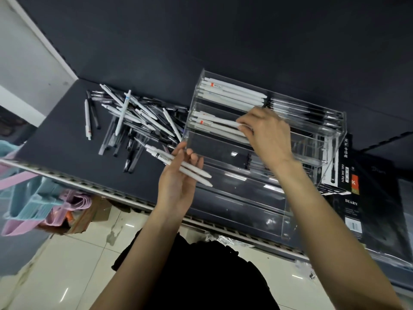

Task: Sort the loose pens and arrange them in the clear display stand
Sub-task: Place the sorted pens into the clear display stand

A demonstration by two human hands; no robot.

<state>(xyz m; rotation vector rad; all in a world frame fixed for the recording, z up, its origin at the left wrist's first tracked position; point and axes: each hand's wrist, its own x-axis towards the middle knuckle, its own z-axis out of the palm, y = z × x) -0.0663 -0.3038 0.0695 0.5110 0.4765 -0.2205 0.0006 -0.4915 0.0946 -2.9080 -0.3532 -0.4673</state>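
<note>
Pens of two kinds, white and dark, are heaped in a loose pile (134, 121) on the dark shelf (55, 139), to the left of the clear display stand (312, 139). One white pen (87, 119) is seen lying apart at the far left of the heap, with a dark one just beside it. Two white pens (178, 163) are held in the left hand (178, 177), palm up, the fingers curled round them in front of the stand's left wall. The right hand (266, 133) is reached into the stand's second tier, where the end of a white pen (214, 121) is pinched between its fingertips (242, 126). White pens are already laid side by side in the farthest tier's left compartment (232, 92), and dark pens in its right compartment (301, 108). The nearer tiers are seen mostly bare. Boxes marked as gel ink pens (346, 175) stand just right of the stand, and pastel hangers (29, 198) hang below the shelf at the left
</note>
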